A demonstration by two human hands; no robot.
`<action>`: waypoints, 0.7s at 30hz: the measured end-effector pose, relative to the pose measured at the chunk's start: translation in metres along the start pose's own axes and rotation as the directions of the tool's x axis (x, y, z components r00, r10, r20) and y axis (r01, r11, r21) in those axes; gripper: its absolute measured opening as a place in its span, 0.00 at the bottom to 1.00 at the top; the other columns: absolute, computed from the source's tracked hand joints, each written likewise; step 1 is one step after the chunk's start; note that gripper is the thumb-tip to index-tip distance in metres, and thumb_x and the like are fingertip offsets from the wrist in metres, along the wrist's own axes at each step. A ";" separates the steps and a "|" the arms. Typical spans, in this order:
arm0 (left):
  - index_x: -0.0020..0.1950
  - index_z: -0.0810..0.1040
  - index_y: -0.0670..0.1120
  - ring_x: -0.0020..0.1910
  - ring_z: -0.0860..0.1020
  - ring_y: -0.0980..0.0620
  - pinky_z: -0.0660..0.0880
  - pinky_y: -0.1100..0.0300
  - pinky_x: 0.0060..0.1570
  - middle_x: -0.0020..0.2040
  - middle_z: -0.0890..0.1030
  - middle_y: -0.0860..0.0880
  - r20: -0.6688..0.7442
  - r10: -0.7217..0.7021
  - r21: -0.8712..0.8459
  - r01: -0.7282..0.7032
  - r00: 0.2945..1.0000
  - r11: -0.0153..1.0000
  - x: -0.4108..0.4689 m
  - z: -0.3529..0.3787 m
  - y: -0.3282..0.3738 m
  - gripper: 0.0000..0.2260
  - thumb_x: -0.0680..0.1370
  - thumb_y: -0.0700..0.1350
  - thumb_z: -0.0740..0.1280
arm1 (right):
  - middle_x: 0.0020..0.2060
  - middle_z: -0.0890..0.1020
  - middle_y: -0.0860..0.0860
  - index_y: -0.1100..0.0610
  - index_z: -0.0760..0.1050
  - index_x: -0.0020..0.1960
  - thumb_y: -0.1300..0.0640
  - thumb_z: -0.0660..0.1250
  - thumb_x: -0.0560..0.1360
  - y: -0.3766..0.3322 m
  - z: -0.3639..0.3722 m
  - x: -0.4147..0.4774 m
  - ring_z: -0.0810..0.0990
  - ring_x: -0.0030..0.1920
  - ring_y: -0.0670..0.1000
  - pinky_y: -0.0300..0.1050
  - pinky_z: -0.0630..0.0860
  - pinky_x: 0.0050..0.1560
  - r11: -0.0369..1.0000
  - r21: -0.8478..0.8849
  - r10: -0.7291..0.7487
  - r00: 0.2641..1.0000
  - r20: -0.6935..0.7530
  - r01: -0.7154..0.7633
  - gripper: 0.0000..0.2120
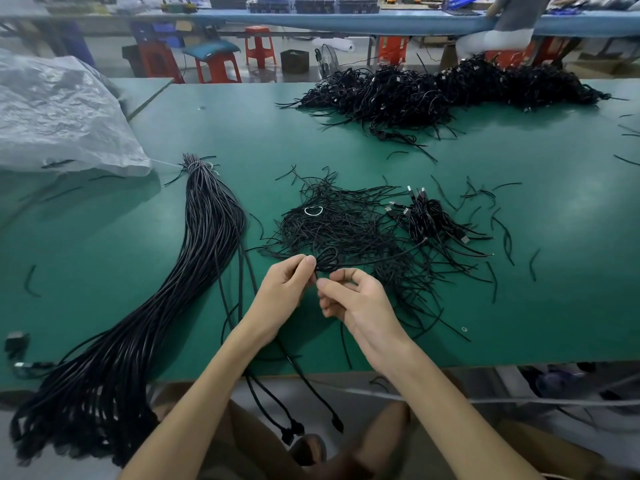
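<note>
My left hand (284, 292) and my right hand (349, 299) meet over the green table (173, 271), near its front edge. Both pinch a thin black tie wire (367, 261) that loops by my left fingertips and runs off to the right. Just behind my hands lies a loose heap of black tie wires (346, 226). A small stack of coiled black USB cables (429, 220) sits to the right of that heap. A long bundle of straight black cables (194, 271) lies at my left and hangs over the table's front edge.
A large pile of coiled black cables (450, 91) fills the far right of the table. A grey plastic sack (55, 116) lies at the far left. Stray tie wires dot the right side. Red stools (218, 67) and a seated person (505, 32) are beyond the table.
</note>
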State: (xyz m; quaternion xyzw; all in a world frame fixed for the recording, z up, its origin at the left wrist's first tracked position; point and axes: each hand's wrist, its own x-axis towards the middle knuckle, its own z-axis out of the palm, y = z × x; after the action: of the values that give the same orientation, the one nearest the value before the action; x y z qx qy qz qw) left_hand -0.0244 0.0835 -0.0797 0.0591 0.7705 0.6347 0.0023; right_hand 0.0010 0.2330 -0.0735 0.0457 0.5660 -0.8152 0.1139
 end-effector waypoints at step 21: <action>0.34 0.77 0.56 0.26 0.56 0.57 0.57 0.67 0.24 0.29 0.61 0.57 0.175 -0.069 -0.282 0.117 0.982 0.952 0.000 -0.011 -0.004 0.15 0.80 0.57 0.64 | 0.53 0.79 0.47 0.50 0.83 0.53 0.55 0.77 0.74 -0.009 -0.002 0.012 0.80 0.48 0.43 0.38 0.75 0.52 0.789 -0.538 -0.291 0.952 0.098 0.297 0.09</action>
State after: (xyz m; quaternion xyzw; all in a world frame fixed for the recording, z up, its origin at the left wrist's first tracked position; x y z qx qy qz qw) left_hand -0.0261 0.0719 -0.0817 0.0733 0.6678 0.7334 0.1040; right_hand -0.0129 0.2360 -0.0682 -0.0814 0.7745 -0.6273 -0.0030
